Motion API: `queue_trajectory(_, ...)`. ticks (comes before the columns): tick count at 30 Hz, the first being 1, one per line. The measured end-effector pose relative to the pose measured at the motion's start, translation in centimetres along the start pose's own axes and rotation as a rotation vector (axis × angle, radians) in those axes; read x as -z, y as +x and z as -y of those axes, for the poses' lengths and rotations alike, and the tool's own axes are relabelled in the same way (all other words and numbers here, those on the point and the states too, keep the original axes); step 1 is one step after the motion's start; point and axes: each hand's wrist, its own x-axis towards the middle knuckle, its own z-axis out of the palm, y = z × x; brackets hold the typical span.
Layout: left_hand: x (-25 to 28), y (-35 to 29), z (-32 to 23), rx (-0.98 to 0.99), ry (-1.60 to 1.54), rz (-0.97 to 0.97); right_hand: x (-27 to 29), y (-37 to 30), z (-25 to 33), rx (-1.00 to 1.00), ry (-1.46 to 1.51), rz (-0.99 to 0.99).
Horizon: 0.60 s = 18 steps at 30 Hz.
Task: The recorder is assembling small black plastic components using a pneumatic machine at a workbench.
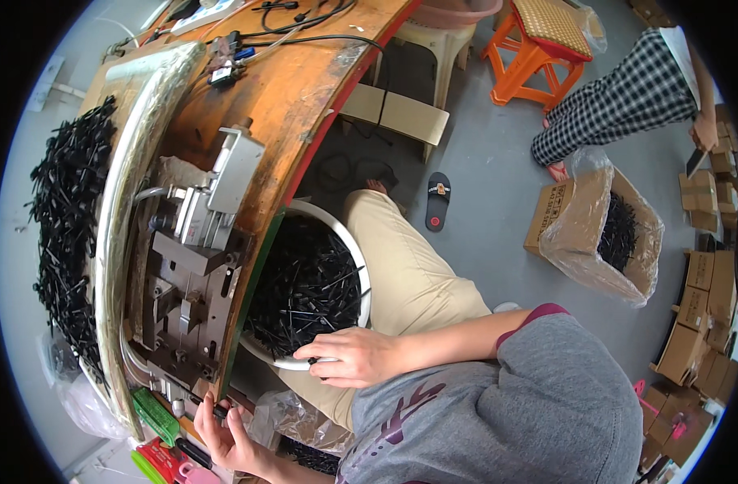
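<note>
Close to the bench's edge is my left hand (227, 440), its thumb and fingers closed on a small black plastic piece (219, 410). My right hand (349, 357) rests over the near rim of a white bucket (361, 262), fingers curled, with a bit of something small and black (312, 361) between them. Many slender black plastic pieces (300, 290) fill the bucket, which stands against my leg. On the bench beyond my hands sits a metal clamping fixture (187, 290) with a steel block and a cylinder (207, 206).
A heap of black pieces (70, 234) lies behind a film-wrapped bar (114, 194) on the wooden bench (288, 97). Cables and a green basket (155, 413) are there too. A lined carton (603, 234), an orange stool (538, 48), a slipper (438, 202) and another person (619, 101) are on the floor.
</note>
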Motion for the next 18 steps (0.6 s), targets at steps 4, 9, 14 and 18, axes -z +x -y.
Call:
queue_trajectory(4, -0.5, 0.5, -0.5, 0.015, -0.078, -0.047, 0.9, 0.6, 0.2, -0.005, -0.021, 0.036)
queue_trajectory(9, -2.1, 2.6, -1.9, -0.074, 0.049, -0.014, 1.6, 2.4, 0.4, -0.049, -0.062, 0.021)
queue_trajectory(14, -4.2, 4.5, -1.8, -0.053, 0.102, 0.002, 2.8, 6.9, 0.8, 0.047, -0.116, -0.047)
queue_trajectory(18, -5.4, 5.5, -0.8, -0.167, 0.254, -0.008, 3.3, 9.2, 1.4, 0.110, -0.177, -0.006)
